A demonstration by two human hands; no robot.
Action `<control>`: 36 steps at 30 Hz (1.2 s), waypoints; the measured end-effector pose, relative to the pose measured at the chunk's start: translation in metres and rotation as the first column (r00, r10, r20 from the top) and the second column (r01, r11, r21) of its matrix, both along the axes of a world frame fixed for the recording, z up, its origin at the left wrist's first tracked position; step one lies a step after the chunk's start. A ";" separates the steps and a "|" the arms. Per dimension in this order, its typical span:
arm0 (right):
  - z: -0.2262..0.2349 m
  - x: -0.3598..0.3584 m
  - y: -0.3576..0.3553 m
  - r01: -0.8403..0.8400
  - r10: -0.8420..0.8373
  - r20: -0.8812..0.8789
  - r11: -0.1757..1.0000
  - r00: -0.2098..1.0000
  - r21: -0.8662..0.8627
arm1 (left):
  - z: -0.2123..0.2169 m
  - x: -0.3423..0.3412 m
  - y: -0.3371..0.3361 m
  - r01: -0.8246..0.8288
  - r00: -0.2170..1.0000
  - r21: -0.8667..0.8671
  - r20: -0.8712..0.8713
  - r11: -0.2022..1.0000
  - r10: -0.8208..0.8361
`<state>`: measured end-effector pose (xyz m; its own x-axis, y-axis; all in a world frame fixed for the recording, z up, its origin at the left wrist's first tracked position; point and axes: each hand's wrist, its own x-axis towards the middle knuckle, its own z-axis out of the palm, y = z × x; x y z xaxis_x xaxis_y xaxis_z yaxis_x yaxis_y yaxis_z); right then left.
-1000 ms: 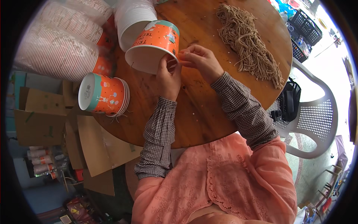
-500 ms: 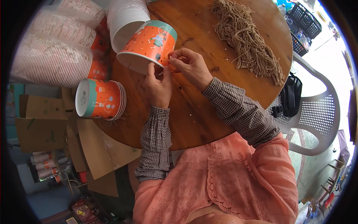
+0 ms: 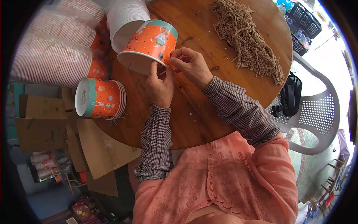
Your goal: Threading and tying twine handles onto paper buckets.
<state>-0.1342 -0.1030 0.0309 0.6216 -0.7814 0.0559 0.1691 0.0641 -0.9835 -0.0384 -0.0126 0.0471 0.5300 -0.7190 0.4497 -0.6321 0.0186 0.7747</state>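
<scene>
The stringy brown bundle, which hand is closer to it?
Right. The right hand is beside the orange tub, left of the string bundle; the left hand is farther left, at the tub's rim.

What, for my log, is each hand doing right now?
Left hand: closed, holding the large orange bucket.
Right hand: pinched closed beside it; anything held cannot be told.

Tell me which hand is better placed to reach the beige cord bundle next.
Probably the right hand: it is nearer the cord bundle, on that side of the orange bucket. The left hand is farther away, at the bucket's open end.
</scene>
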 end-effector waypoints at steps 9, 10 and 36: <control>-0.002 0.002 0.002 0.143 -0.149 -0.005 0.954 0.989 -0.263 | -0.011 0.002 -0.003 0.052 0.999 -0.073 0.014 0.996 -0.051; 0.000 0.001 0.002 0.145 -0.155 -0.013 0.945 0.988 -0.294 | -0.011 0.003 -0.002 0.049 0.999 -0.074 0.014 0.996 -0.048; 0.001 0.004 0.005 0.042 -0.061 -0.050 0.948 0.997 -0.315 | 0.006 0.000 0.003 0.116 0.950 -0.404 0.311 0.908 0.017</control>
